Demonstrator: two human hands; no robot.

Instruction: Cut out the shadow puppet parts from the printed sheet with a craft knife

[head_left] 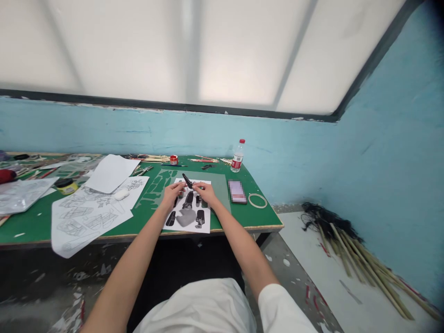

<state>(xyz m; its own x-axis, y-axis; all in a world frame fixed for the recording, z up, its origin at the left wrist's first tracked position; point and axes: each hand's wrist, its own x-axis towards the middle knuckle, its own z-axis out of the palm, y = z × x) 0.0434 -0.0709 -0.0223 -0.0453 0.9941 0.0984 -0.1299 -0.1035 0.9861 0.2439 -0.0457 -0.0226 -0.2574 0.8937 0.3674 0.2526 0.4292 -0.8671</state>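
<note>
Both my hands rest over a white printed sheet [189, 223] with black and grey cut-out shapes, which lies on a grey cutting mat [222, 187] on the green table [31, 224]. My right hand [205, 190] is closed in a pinch on a black craft knife [187, 181], whose handle points up and away. My left hand [173, 191] has its fingers curled down on the sheet's top edge, beside the knife's tip. What the left fingers pinch, if anything, is too small to tell.
A phone [237, 191] and a tape ring [257, 200] lie to the right, a water bottle [237, 156] at the back. Drawn paper sheets [85, 217], a yellow jar [66, 186] and a red-lidded jar [174, 160] sit to the left. Bamboo sticks [367, 268] lie on the floor at right.
</note>
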